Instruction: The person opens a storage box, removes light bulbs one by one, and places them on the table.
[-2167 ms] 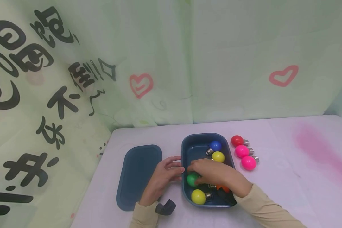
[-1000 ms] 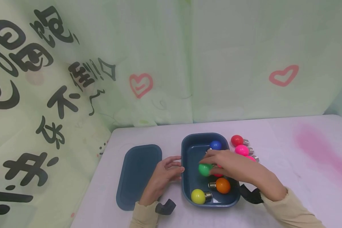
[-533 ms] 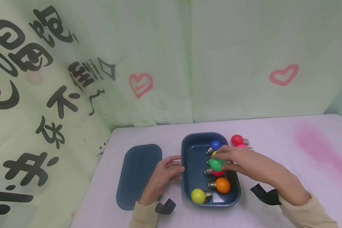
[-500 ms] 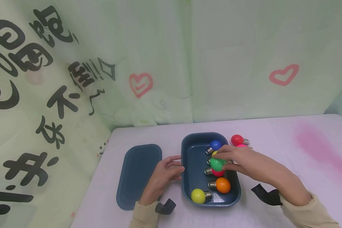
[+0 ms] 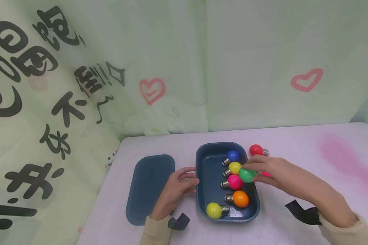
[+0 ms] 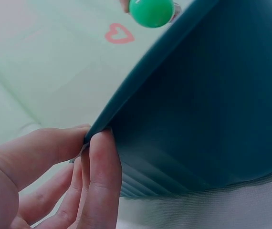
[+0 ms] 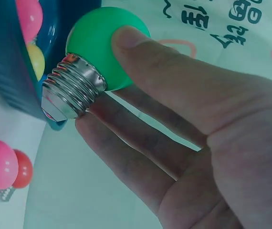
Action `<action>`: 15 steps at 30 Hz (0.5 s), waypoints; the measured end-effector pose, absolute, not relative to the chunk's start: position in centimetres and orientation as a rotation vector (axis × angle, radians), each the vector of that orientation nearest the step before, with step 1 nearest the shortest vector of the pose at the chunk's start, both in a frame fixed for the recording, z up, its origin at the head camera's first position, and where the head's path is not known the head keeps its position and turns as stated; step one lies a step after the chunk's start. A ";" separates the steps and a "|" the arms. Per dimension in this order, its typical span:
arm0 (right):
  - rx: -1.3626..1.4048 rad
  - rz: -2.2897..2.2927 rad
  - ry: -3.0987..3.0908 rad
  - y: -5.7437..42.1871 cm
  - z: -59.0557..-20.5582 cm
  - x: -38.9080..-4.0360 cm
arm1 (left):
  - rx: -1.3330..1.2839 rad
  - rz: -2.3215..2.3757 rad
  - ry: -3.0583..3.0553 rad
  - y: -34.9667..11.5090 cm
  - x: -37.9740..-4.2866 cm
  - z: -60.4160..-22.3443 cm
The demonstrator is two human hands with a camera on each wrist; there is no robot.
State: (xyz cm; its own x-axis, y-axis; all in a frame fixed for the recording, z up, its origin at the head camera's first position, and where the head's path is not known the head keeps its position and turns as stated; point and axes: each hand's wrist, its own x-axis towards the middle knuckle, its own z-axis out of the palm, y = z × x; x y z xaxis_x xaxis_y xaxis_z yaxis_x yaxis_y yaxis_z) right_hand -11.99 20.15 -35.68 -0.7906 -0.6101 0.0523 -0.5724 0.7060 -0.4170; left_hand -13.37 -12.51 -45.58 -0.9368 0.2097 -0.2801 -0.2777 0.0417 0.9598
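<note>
Green bulb: held in the air over the tray's right-hand rim. My right grip has it pinched, thumb on the green globe, fingers on the other side; the metal screw base shows bare.

Tray, dark blue: my left grip pinches its left rim between thumb and fingers. Inside, down the right side: blue bulb, yellow bulb, pink bulb, orange bulb. Second yellow bulb lies at the near left, base turned right.

Beyond the right rim, a red bulb on the counter; two pink ones beside it, mostly behind my hand in the head view. Left of the tray, a flat blue panel. Behind, a pale green curtain with hearts.
</note>
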 end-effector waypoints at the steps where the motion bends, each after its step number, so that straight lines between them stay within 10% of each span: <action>1: -0.983 -0.642 2.823 20.4 -35.8 -11.9 | -0.065 1.959 1.983 -12.5 -13.4 -45.6; 15: -0.989 -0.568 2.934 22.8 -37.3 -11.3 | -0.074 1.952 1.998 -12.4 -13.2 -45.3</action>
